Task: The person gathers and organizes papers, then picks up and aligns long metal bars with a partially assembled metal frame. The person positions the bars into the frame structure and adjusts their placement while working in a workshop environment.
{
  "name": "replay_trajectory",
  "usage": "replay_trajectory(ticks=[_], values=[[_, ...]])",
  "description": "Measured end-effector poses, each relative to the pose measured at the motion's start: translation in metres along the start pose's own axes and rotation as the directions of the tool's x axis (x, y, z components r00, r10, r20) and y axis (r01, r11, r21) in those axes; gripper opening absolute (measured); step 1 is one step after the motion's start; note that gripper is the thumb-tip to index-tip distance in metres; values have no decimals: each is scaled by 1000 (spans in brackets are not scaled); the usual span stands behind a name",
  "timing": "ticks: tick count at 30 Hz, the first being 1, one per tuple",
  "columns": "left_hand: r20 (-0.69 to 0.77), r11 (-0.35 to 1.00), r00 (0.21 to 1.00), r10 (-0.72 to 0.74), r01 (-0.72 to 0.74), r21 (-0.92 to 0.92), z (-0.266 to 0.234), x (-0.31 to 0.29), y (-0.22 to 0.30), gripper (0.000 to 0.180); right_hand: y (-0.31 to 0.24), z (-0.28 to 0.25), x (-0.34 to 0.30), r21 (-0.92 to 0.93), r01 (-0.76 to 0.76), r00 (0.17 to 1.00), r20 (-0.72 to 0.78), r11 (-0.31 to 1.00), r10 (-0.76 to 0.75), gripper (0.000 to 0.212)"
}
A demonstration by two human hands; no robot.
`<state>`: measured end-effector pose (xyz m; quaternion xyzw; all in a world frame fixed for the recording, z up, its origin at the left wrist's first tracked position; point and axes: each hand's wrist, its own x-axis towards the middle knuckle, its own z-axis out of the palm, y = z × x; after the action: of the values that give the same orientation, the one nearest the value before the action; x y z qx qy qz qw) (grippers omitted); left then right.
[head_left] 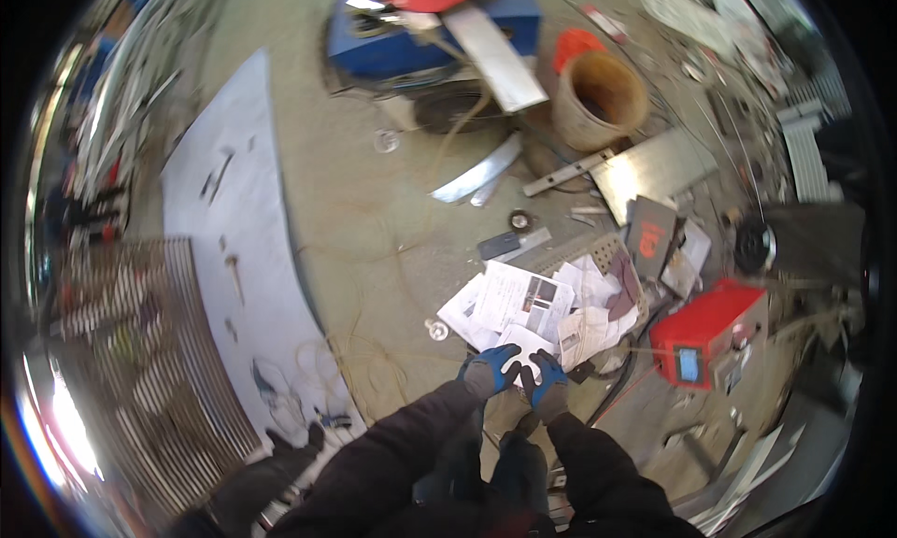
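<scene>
Both my hands wear blue gloves with dark fingertips and meet at the near edge of a pile of papers. My left hand (491, 370) grips the left side of a small white paper (526, 344). On the opposite side my right hand (548, 387) holds the same paper, its fingers bent over the edge. Just beyond lies a printed sheet (519, 300) with a dark picture on it, among other loose sheets. A perforated crate (612, 251) under the pile also holds crumpled papers and a dull purple cloth (623, 290).
A red machine with a small screen (719, 328) stands at right. Beyond the papers are a dark phone-like object (498, 246), metal sheets (645, 176), a rusty bucket (601, 104) and a blue box (434, 34). A pale panel (229, 164) and slatted rack (140, 342) are left. Thin hoses cross the floor.
</scene>
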<state>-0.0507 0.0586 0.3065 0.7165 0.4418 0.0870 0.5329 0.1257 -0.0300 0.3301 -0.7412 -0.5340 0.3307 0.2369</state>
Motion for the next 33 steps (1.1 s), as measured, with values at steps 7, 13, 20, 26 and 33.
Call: replay_trajectory(ticks=[7, 13, 20, 26, 33], values=[[-229, 945, 920, -317, 285, -162, -48, -138, 109, 43, 1, -47, -57, 399, -241, 868, 496, 885, 13, 36], [-561, 994, 820, -113, 88, -72, 44, -210, 159, 47, 59, -118, -104, -187, 91, 814, 580, 978, 35, 35], [-302, 464, 805, -510, -38, -885, 124, -430, 219, 68, 70, -193, -168, -401, 276, 847, 531, 874, -24, 40], [-316, 636, 887, -337, -33, -771, 106, -483, 260, 68, 75, -231, -215, -253, 17, 952, 299, 967, 61, 33], [-561, 985, 822, -96, -3, -173, 56, -455, 257, 21, 153, -207, -310, -339, -122, 827, 485, 933, 284, 44]])
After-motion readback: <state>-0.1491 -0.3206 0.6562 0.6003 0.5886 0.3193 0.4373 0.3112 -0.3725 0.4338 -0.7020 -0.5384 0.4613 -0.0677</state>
